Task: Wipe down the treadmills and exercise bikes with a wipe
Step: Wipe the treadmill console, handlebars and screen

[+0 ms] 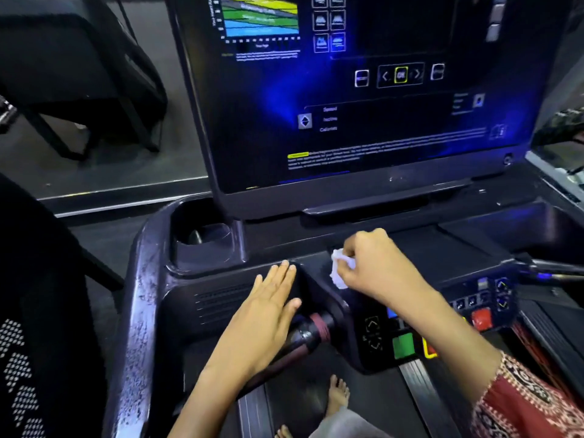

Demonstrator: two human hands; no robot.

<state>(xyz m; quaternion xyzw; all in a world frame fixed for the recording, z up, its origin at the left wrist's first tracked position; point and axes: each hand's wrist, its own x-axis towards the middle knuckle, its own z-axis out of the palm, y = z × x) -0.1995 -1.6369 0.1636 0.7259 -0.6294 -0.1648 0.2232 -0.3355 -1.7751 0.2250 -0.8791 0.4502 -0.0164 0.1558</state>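
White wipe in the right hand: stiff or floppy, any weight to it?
Probably floppy: the wipe sits crumpled into a wad in the right hand. Likely very light, since a small pinch carries it.

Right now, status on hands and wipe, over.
Right hand pinches white wipe. Wipe on treadmill console. Left hand flat, fingers straight, close beside wipe.

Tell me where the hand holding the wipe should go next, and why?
Probably slide the right hand rightward along the console ledge: it pinches the crumpled wipe at the ledge's left end, while the left hand lies flat on the console beside it.
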